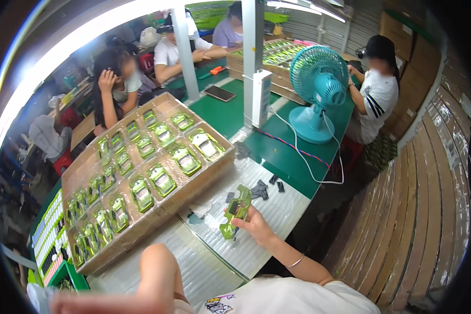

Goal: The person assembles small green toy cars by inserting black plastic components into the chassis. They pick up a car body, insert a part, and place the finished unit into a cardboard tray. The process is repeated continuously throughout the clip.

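My right hand [254, 225] is closed around a lime-green translucent plastic shell [240, 204], which looks like a toy car body with a dark piece in it. It is held just above the pale, ribbed sheet on the table. Small black plastic parts [259, 190] lie in a loose pile beyond it. My left arm [159, 261] is bent at the lower left, and the part of it nearest the bottom edge [99, 303] is smeared by motion, its fingers not made out. A large cardboard tray [193, 191] in front holds rows of similar green shells [162, 179].
A teal fan [319, 78] stands on the green table [267, 152], its white cable looping near the right edge. A metal post [253, 42] with a white power box rises behind the tray. A phone [220, 93] lies farther off. Several co-workers sit around; stacked cardboard [397, 220] fills the right.
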The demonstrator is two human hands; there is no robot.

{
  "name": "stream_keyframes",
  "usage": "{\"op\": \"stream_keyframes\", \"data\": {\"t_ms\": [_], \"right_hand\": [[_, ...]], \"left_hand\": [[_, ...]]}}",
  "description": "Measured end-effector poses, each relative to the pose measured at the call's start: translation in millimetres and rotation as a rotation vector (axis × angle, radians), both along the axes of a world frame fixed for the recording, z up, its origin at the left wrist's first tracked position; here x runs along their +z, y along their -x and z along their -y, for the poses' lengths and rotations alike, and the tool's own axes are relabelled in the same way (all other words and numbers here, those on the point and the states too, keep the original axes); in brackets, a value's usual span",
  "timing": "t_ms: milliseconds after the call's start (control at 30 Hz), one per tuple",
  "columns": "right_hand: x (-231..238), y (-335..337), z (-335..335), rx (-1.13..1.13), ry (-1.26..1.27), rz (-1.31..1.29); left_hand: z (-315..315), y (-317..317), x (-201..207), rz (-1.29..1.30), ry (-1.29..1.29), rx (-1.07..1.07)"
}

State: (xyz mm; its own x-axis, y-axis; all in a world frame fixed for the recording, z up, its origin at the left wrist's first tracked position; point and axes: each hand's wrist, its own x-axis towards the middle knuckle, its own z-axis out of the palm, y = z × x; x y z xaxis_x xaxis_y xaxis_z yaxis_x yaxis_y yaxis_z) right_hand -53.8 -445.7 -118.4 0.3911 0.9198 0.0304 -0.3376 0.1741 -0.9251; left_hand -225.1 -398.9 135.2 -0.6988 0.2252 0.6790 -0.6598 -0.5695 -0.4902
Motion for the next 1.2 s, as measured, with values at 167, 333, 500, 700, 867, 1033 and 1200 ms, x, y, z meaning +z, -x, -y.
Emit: {"op": "stream_keyframes", "data": {"t_ms": [167,333,500,700,867,1033,1200], "right_hand": [[8,10,-8,0.0,-0.003,-0.096],[-26,5,-3,-0.191,-0.055,-0.212],[-47,-3,0,-0.164,-0.048,-0.158],[-42,-5,8,0.024,0.006,0.067],[-4,1,3,-0.017,-0.069,0.044],[-9,7,0,-0.001,-0.073,-0.015],[4,10,0,0.008,-0.05,-0.014]], "left_hand": [[-8,-104,-14,-0.901,-0.192,0.014],[79,-220,-26,-0.728,-0.572,0.262],[134,-291,-24,-0.709,-0.688,0.613],[135,-351,21,-0.671,-0.595,0.801],[93,-359,45,-1.01,-0.27,1.044],[-8,-310,19,-1.035,-0.066,1.076],[-73,-154,1,-1.178,0.003,0.921]]}}
